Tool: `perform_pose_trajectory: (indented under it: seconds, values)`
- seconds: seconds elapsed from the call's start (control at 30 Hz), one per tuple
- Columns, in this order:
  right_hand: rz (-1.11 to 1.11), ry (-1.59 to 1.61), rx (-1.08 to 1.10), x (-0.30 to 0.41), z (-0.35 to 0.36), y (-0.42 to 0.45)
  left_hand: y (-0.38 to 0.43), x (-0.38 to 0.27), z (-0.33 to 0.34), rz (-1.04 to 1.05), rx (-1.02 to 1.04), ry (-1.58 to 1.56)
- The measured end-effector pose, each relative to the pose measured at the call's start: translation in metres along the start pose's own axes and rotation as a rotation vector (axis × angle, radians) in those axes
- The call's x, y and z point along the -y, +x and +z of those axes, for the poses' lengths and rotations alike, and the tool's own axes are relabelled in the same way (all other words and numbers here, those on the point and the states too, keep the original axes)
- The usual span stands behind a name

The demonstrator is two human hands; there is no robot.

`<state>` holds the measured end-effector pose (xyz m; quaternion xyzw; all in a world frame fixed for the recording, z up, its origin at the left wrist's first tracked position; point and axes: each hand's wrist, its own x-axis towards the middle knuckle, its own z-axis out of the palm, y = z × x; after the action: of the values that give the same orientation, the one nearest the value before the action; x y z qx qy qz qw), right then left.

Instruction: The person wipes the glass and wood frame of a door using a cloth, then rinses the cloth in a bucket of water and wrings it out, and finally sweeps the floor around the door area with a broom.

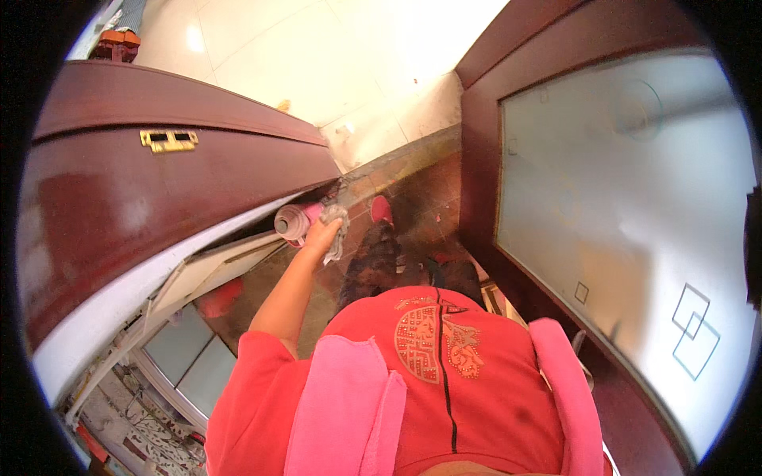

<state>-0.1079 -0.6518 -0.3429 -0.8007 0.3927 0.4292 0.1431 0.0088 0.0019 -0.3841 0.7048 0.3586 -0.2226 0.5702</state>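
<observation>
My left hand (323, 233) is closed on a crumpled greyish cloth (339, 232), which hangs from the fingers. Just left of the hand stands a pink roll (292, 222) of sheet material, its round end up, beside the foot of the wall. Whether the hand touches the roll I cannot tell. My right hand is out of view. On that side stands a dark red door with a frosted glass panel (583, 178). Below me show dark trousers (369, 262) and one red shoe (381, 209) on the tiled floor.
A dark red door frame with a brass strike plate (169, 141) rises at the left. Pale boards (220, 262) lean by the white wall edge. A doorway threshold (405, 156) leads to a bright tiled floor (286, 53). Orange and dark red furniture (118, 44) shows at the top left.
</observation>
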Motion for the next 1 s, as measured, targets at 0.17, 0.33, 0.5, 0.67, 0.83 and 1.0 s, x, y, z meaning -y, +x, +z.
perform_pose_trajectory:
  seconds: [0.17,0.33,0.5,0.67,0.83,1.0]
  values:
    - [-0.195,0.051,0.094,0.152,0.031,0.033,0.007,-0.018,-0.059,-0.160,0.107,-0.061]
    - [-0.611,0.318,-0.051,0.409,-0.012,0.000,0.027,-0.078,-0.051,0.015,0.279,-0.216]
    - [-0.977,0.234,0.096,0.651,-0.002,-0.034,0.065,-0.106,-0.037,0.085,0.165,-0.295]
    - [-1.154,0.022,0.443,0.835,0.075,-0.074,0.083,-0.173,-0.068,-0.005,0.045,-0.500]
    - [-1.379,-0.476,0.499,0.956,0.171,-0.123,0.079,-0.203,-0.099,-0.107,-0.193,-0.624]
    - [-1.615,-0.670,0.620,1.026,0.268,-0.179,0.086,-0.211,-0.122,-0.198,-0.184,-0.916]
